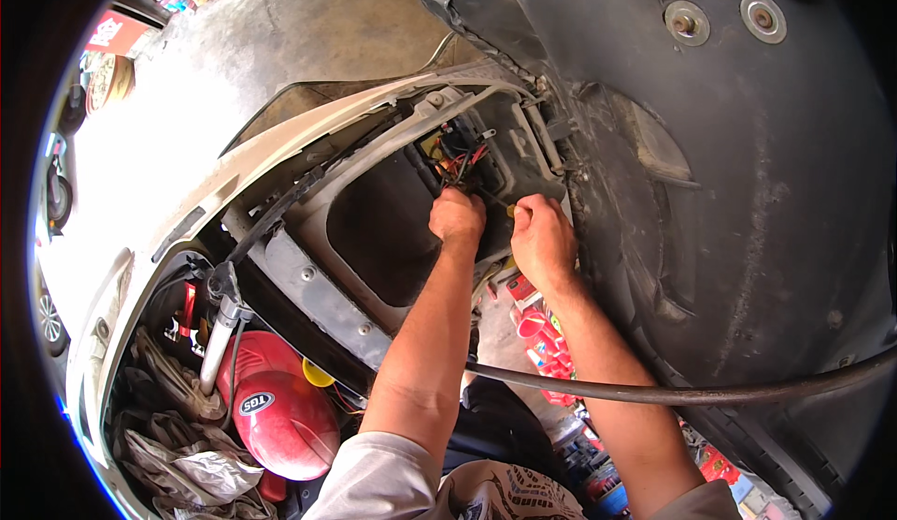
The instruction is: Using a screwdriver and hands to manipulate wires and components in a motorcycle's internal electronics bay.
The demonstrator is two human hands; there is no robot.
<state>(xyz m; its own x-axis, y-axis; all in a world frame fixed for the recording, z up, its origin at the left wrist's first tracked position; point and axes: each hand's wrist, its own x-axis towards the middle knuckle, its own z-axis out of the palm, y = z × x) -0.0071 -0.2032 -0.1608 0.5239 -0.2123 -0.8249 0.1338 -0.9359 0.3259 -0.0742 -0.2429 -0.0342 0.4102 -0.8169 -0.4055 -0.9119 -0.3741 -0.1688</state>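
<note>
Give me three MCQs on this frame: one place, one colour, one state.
1. Where is the hose?
A. across the right forearm
B. coiled on the floor
C. in the left hand

2. What colour is the tank at lower left?
A. blue
B. red
C. green

3. How is the left hand?
A. flat, open
B. hanging free
C. closed at the wires

A: the hose passes in front of the right forearm.
B: its shell is red.
C: the fingers are curled into a fist just under the wires.
</note>
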